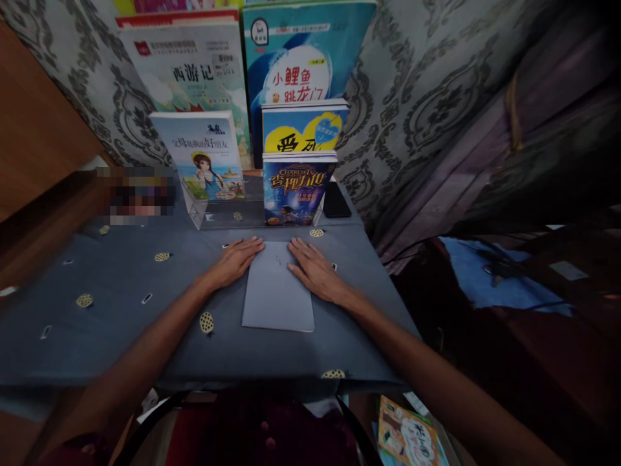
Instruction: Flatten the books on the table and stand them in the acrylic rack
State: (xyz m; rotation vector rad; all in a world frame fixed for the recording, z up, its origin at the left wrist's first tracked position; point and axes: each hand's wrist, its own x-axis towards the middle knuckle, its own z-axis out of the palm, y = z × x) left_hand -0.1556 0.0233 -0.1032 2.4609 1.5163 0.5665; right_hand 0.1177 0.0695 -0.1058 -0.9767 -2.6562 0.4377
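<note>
Head view: patterned wallpaper rose beyond the left hand and right hand, both flat, fingers extended; tablecloth stretched beneath; between them, pale paper pointed lengthwise forward.

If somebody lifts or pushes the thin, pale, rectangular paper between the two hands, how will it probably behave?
The thin, pale, rectangular paper is probably light, since its edges show little thickness. It may bend if lifted by one corner, being thin and broad. Pushed, it would likely slide rather than tip, as it lies flat on the grey-blue patterned tablecloth.
</note>
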